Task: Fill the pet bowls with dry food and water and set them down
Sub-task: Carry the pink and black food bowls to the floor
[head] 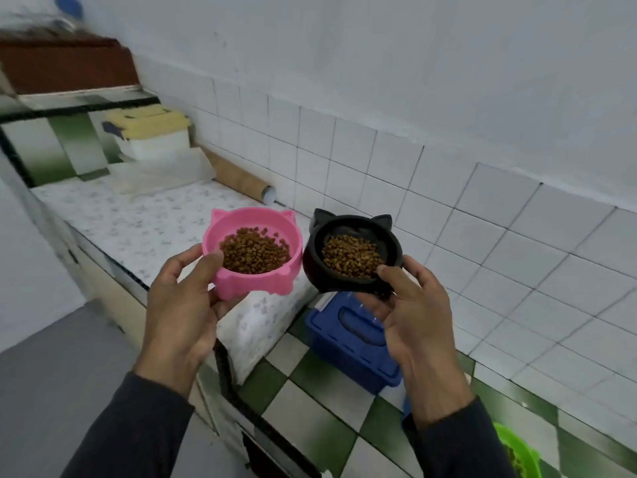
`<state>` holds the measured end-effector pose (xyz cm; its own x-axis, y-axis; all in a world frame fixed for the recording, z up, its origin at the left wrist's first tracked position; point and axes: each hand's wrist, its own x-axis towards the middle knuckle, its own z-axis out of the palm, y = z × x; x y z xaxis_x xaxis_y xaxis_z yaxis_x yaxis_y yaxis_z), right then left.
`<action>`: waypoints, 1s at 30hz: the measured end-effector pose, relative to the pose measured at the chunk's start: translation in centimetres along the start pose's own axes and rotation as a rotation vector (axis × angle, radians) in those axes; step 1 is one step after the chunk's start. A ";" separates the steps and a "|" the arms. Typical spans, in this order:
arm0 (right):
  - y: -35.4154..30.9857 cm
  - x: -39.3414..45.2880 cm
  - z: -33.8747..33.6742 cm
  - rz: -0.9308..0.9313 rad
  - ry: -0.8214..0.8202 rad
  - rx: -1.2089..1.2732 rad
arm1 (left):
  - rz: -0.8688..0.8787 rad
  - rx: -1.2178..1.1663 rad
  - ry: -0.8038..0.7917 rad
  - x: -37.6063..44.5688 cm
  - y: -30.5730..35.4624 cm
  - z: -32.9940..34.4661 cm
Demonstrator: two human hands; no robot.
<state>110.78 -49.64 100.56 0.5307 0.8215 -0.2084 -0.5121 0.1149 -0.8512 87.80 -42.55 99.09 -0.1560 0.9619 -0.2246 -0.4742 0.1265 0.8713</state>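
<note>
We are holding the pink bowl (253, 251) in our left hand (182, 301) and the black bowl (353, 255), just beside it, in our right hand (410, 315), keeping both level so no food (255, 251) is spilling.

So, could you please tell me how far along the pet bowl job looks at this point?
Done: the pink cat-eared plastic bowl and the black cat-eared bowl both hold brown dry kibble. In hand: the left hand grips the pink bowl and the right hand grips the black one, both held up above the speckled counter. Left: setting them down; no water-filled bowl is in view.
</note>
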 end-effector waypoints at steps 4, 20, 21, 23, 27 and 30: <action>2.0 0.4 5.8 -0.004 -0.087 -0.017 | 0.047 -0.030 0.061 2.7 3.5 -3.5; 14.5 1.8 27.8 0.201 -0.363 -0.096 | 0.177 -0.150 0.400 11.5 13.1 -20.1; 15.5 2.0 29.2 0.222 -0.383 -0.104 | 0.185 -0.157 0.428 12.0 13.6 -21.3; 17.5 2.3 32.1 0.263 -0.427 -0.112 | 0.201 -0.171 0.485 13.2 14.6 -23.5; 21.8 3.2 37.8 0.325 -0.514 -0.144 | 0.249 -0.193 0.573 16.1 16.7 -27.8; 24.7 4.0 42.3 0.369 -0.569 -0.172 | 0.284 -0.202 0.636 18.4 18.2 -30.5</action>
<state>71.71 -19.90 99.05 -0.1177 0.9600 -0.2542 -0.4519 -0.2797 -0.8471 49.82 -29.97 97.53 -0.7412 0.6164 -0.2657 -0.4819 -0.2132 0.8499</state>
